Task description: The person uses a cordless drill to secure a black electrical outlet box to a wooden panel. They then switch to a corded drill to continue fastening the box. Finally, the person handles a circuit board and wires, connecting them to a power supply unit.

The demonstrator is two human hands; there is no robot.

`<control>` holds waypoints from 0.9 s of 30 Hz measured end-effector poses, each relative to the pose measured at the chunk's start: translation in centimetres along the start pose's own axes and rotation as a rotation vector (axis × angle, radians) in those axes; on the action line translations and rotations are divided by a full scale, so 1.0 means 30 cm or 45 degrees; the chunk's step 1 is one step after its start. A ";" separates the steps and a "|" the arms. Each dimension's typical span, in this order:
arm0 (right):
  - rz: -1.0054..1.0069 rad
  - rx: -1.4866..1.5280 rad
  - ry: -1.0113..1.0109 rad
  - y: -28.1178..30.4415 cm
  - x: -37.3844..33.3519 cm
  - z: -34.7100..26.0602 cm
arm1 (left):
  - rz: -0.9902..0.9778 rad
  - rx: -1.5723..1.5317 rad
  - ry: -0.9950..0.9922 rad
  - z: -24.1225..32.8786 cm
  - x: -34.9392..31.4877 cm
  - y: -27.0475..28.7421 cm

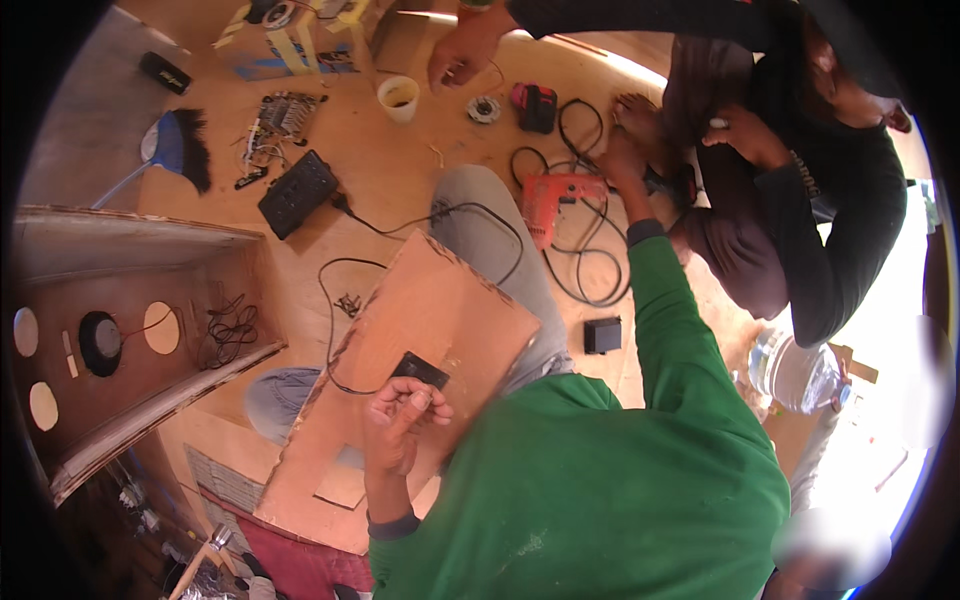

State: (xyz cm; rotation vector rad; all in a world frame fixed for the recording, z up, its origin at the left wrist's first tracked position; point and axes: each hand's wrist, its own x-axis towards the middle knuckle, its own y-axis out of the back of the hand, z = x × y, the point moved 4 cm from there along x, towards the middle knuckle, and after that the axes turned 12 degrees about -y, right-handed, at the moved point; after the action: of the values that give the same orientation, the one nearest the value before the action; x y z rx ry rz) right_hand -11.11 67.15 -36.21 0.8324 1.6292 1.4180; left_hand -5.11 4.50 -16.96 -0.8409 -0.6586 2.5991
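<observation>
My left hand is closed, thumb pressed to the fingertips, just above a black rectangular piece on a wooden panel. Whatever the fingers pinch is too small to make out. The panel lies slanted over my legs and has a rectangular outline near its lower end. My right arm, in a green sleeve, stretches far forward to the right. At its end, my right hand is beside a red corded power drill; its fingers are not clear, and a dark tool-like shape lies just past it.
A co-worker in black crouches at the right, one arm reaching across the top. An open wooden cabinet with round holes stands left. A black power strip, cables, a yellowish cup, a circuit board and a water jug surround me.
</observation>
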 end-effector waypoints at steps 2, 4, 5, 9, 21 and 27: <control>-0.046 -0.298 -0.022 -0.082 0.161 0.041 | 0.013 -0.031 -0.030 0.015 -0.004 0.011; -0.051 -0.338 -0.029 -0.155 0.251 0.115 | 0.041 -0.035 -0.041 0.022 -0.008 0.015; -0.099 -0.261 0.024 -0.183 0.277 0.149 | 0.057 -0.024 -0.048 0.023 -0.007 0.016; -0.081 -0.219 0.066 -0.197 0.290 0.250 | 0.114 -0.050 -0.064 0.021 -0.010 0.011; 0.150 0.346 0.435 0.083 0.030 0.205 | 0.021 -0.482 -0.039 0.017 0.024 -0.007; 0.189 0.641 0.572 0.179 -0.193 0.127 | 0.032 -0.496 -0.063 0.009 0.003 0.004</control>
State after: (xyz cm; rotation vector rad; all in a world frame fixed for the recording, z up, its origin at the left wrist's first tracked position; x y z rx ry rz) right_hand -5.19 64.65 -30.21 0.9747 2.3733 1.3801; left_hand -5.35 4.35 -16.88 -0.8990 -1.2012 2.5580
